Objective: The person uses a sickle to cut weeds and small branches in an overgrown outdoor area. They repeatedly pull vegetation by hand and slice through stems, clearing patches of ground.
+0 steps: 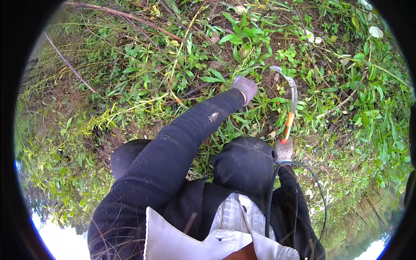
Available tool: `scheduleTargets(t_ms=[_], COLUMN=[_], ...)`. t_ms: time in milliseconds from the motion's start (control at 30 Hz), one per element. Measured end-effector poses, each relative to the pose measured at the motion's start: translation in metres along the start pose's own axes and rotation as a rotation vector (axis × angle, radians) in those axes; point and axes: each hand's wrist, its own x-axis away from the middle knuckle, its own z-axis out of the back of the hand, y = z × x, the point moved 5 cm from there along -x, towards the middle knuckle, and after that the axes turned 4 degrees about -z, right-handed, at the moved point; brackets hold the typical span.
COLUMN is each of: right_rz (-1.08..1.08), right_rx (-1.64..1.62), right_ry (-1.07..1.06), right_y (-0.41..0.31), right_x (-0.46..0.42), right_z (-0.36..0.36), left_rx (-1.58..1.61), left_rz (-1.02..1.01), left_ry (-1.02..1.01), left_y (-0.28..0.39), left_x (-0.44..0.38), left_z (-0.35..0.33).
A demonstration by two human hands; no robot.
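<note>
My left hand (246,88), in a pale purple and grey work glove, reaches forward into low green weeds (242,70). It is curled at their stems, and its fingers are mostly hidden from above. Beside my right knee, my gloved right hand (284,150) grips the handle of a sickle (294,94). The sickle has a curved, soil-smeared metal blade and orange and pale bands near the handle. Its tip curves left among the leaves, ahead and to the right of my left hand.
Dry woody stems (130,16) lie across the growth at upper left. A thin branch (346,97) crosses the weeds at right. My bent knees (245,159) are close behind the hands. A black cable (320,188) loops past my right forearm.
</note>
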Motion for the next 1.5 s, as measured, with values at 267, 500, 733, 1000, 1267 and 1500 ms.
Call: scheduleTargets(t_ms=[267,500,733,1000,1267,1500], right_rz=[-0.103,-0.115,0.015,-0.037,-0.210,-0.160], right_rx=[-0.033,-0.108,-0.180,0.121,-0.278,0.214], right_ry=[-0.114,-0.193,-0.122,-0.324,-0.226,-0.051], right_y=[0.112,0.074,0.114,0.046,0.103,0.100], right_x=[0.081,0.005,0.042,0.009,0.110,0.060], right_z=[-0.021,-0.042,-0.052,-0.037,0.010,0.006], left_rx=[0.216,0.289,0.302,0.264,0.132,-0.438], left_rz=[0.081,0.095,0.106,0.038,-0.369,-0.385], left_ry=[-0.002,0.065,0.002,-0.048,-0.324,-0.555], left_y=[-0.018,-0.021,-0.007,-0.027,0.044,0.002], left_x=[-0.013,-0.014,-0.004,-0.023,0.058,0.090], left_z=[-0.022,-0.024,-0.026,-0.034,-0.051,-0.104])
